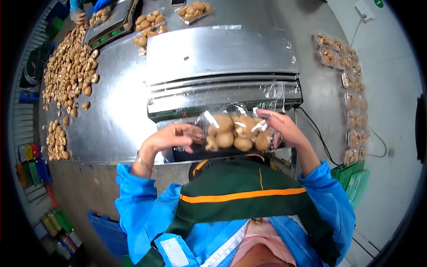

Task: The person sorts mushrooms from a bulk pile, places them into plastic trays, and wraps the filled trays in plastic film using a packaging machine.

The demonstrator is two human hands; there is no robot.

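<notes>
A clear tray of brown mushrooms [242,132], covered with shiny plastic film, is held up in front of my apron at the near edge of the wrapping machine [222,53]. My left hand [174,137] is closed on the loose film at the tray's left end, thumb and fingers pinched together. At the other end, my right hand [282,127] grips the tray, its fingers over the top and right side; part of its thumb is hidden behind the film. The mushrooms show through the plastic.
Loose mushrooms [71,66] are heaped along the left of the metal table. Unwrapped trays [150,21] stand behind the machine, near a scale [111,24] where a co-worker's gloved hand [101,4] is. Several packed trays [356,107] line the right side. A black cable [318,131] hangs nearby.
</notes>
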